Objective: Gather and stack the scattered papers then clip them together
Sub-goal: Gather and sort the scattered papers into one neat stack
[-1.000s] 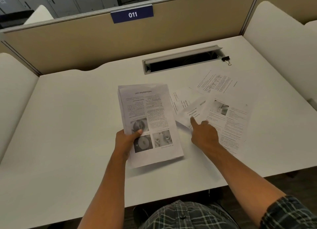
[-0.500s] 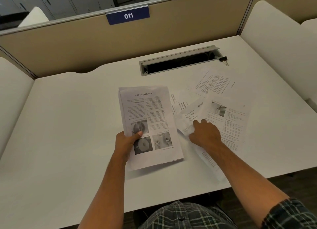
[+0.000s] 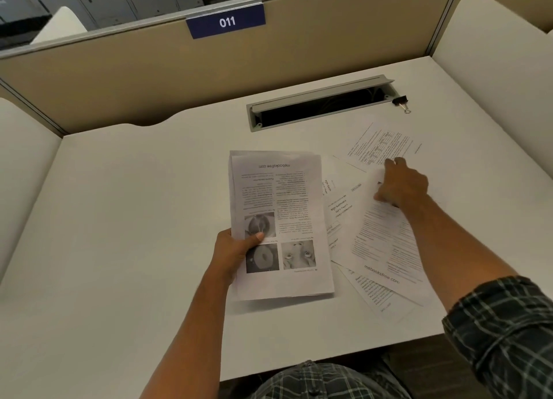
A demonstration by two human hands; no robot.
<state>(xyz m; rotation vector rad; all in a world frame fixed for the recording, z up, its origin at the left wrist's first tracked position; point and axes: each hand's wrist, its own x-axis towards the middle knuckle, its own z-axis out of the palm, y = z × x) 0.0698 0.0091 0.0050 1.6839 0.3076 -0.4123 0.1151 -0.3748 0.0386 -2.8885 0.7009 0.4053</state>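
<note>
binder clip (image 3: 401,101) beside cable slot (image 3: 320,105), loose papers (image 3: 386,243) between

One held stack of papers (image 3: 281,225), sheet count unclear. About four loose sheets (image 3: 386,249) spread and overlapping, exact number hard to tell. One binder clip (image 3: 401,102). Two hands. One number plate (image 3: 226,21).

A blue sign (image 3: 225,21) on the partition reads "011". The top sheet of the held stack (image 3: 278,213) shows "mebooksfree.com" upside down. A loose sheet (image 3: 386,267) on the desk bears "mebooksfree.com", and another sheet (image 3: 339,207) beneath it shows "KANNADA"
</note>
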